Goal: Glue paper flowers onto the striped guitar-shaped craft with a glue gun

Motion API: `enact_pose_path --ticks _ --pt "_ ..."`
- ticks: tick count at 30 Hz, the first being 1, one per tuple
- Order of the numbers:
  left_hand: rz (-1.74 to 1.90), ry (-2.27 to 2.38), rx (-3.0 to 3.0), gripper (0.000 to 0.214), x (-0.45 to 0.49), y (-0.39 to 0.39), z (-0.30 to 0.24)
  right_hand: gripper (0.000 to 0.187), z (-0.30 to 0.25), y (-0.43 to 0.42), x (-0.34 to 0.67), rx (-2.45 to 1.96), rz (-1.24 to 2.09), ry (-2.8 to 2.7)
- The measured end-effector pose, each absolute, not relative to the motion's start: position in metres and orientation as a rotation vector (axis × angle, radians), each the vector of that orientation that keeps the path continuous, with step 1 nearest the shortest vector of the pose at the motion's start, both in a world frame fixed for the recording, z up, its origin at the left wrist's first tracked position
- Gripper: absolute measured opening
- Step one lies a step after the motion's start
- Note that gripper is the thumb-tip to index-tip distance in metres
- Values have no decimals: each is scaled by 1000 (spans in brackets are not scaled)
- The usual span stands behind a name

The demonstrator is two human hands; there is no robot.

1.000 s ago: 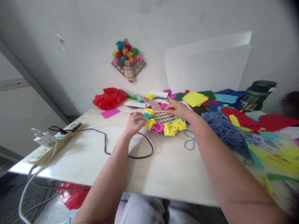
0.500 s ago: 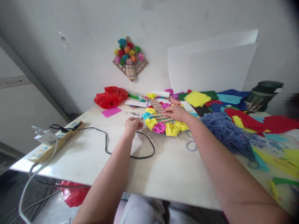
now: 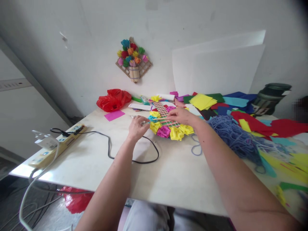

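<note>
My right hand [image 3: 180,116] has its fingers closed round a thin wooden stick [image 3: 160,119] that runs left across a lattice of sticks [image 3: 166,110]. At the stick's left end is a blue crepe-paper flower [image 3: 152,118]. My left hand [image 3: 139,127] reaches this flower, its fingertips pinched together at the blue paper and partly covering it. Yellow paper flowers [image 3: 177,133] and a magenta paper flower [image 3: 164,131] line the front rim of the lattice piece, which lies on the table under both hands.
A tangle of blue yarn [image 3: 231,138] and coloured paper sheets [image 3: 203,102] cover the right side. Left are a power strip [image 3: 64,144], a black cable [image 3: 146,162] and a red plastic bag [image 3: 114,100]. A flower-basket craft [image 3: 134,61] hangs on the wall.
My left hand has moved slightly up and right, and its fingers now cover part of the blue flower. My right hand stays nearly in place on the stick.
</note>
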State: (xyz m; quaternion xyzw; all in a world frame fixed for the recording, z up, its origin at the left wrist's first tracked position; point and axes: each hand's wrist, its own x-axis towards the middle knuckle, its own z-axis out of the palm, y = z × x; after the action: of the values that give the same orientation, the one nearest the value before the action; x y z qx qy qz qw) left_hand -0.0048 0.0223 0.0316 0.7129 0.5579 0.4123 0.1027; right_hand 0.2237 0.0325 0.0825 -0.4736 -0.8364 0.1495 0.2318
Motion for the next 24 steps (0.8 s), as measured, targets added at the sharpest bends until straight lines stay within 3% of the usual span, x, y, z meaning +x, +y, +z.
enact_pose_path --ticks 7,24 --pt "1055 1328 2430 12 -4 20 32 26 87 30 225 -1426 437 -2340" --pt "1109 1183 2469 7 -9 24 28 22 90 26 221 -1426 508 -2324"
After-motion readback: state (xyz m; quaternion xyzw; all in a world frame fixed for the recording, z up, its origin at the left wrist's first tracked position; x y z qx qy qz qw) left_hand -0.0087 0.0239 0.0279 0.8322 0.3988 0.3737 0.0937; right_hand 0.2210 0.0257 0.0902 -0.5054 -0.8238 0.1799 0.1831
